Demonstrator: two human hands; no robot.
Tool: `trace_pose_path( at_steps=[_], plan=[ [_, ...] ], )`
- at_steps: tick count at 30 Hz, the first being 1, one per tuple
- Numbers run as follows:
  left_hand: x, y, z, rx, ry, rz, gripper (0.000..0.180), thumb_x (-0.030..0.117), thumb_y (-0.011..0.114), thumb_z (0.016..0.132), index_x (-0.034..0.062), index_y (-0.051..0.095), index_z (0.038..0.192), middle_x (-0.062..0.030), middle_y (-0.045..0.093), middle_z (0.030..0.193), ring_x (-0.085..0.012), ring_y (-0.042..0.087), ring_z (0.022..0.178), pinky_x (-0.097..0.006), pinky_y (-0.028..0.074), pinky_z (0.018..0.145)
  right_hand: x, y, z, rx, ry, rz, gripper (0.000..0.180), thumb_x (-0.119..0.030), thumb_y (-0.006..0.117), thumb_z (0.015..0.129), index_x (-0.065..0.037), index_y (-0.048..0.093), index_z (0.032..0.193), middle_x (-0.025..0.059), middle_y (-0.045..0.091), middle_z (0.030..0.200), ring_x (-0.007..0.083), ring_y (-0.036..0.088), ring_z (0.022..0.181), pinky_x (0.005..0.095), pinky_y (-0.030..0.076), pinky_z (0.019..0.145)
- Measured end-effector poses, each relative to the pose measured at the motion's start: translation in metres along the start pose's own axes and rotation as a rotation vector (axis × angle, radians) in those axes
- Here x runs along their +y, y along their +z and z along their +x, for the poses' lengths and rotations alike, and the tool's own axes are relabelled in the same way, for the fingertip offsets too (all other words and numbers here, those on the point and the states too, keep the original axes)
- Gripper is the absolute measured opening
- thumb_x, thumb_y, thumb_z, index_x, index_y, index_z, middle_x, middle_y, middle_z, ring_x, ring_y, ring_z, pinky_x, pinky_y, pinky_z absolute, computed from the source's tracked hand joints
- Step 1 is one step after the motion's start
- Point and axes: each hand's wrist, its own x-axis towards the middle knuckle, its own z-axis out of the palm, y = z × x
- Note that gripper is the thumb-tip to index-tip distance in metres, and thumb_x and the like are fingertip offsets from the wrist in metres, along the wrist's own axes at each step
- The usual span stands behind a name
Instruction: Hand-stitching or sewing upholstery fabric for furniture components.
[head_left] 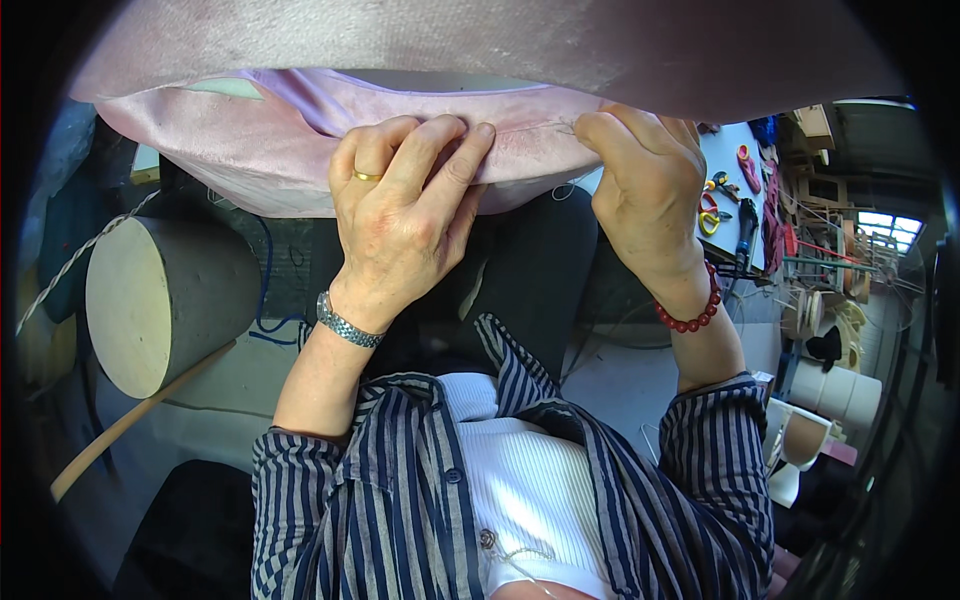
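Observation:
A pale pink velvety fabric cover (240,140) with a lilac lining (300,95) stretches across the top, in front of me. My left hand (405,200) is closed on its lower edge, fingertips pressing the cloth from above and the thumb hidden. Along that edge runs a puckered seam. My right hand (645,170) is pinched at the seam's right end, its fingertips against the cloth. A thin dark line shows at those fingertips, too fine to name. Below the edge, between the hands, hangs a small loop of pale thread (565,190).
A large pink padded form (450,40) bulges over the top. At left lie a pale cylinder (130,305), a wooden pole (140,420) and a twisted rope (85,255). On the right, a white table (725,160) bears yellow-handled scissors (710,215) and other tools; wooden frames stand beyond.

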Motion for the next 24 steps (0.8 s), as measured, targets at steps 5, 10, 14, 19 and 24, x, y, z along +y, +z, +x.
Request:
trace_pose_path(
  at_steps=[5,10,14,19,24],
  plan=[
    [0.0,0.0,-0.001,0.007,0.004,-0.001,0.047,0.012,0.077,0.068,0.0112,0.073,0.114,-0.002,0.064,0.111,-0.0216,0.057,0.1,-0.038,0.04,0.09,0.003,-0.003,0.001,-0.029,0.022,0.012,0.019,0.011,0.065,0.075,-0.003,0.071,0.087,0.0129,0.073,0.089,0.0308,0.065,0.086,0.0387,0.049,0.078],
    [0.0,0.001,-0.003,-0.01,-0.012,-0.004,0.055,0.014,0.081,0.066,0.0177,0.072,0.12,-0.0016,0.064,0.113,-0.0235,0.055,0.102,-0.036,0.039,0.093,0.004,-0.005,0.0,-0.046,0.03,0.009,0.018,0.012,0.066,0.076,-0.003,0.072,0.086,0.013,0.073,0.088,0.0314,0.066,0.087,0.0386,0.049,0.078],
    [-0.001,0.0,-0.001,0.007,0.006,0.0,0.046,0.012,0.077,0.068,0.0114,0.073,0.114,-0.0018,0.064,0.111,-0.0216,0.056,0.099,-0.038,0.04,0.089,0.005,-0.001,-0.001,-0.044,0.061,0.027,0.016,0.011,0.067,0.076,-0.002,0.072,0.085,0.0128,0.074,0.086,0.0306,0.067,0.085,0.0382,0.049,0.077],
    [-0.001,0.0,0.0,0.01,0.01,0.012,0.046,0.012,0.077,0.068,0.0114,0.073,0.114,-0.0013,0.064,0.11,-0.0208,0.056,0.099,-0.038,0.039,0.089,0.004,0.008,-0.005,-0.001,0.094,0.048,0.014,0.009,0.069,0.078,-0.003,0.072,0.084,0.0127,0.074,0.086,0.0288,0.066,0.083,0.037,0.049,0.076],
    [-0.002,0.0,-0.002,0.01,0.017,0.015,0.047,0.012,0.077,0.068,0.0115,0.073,0.114,-0.0009,0.064,0.109,-0.0202,0.056,0.098,-0.037,0.039,0.089,0.003,0.021,-0.008,0.163,0.053,0.041,0.01,0.005,0.073,0.076,-0.004,0.069,0.08,0.0102,0.068,0.08,0.0283,0.063,0.077,0.0367,0.047,0.073]
  ],
)
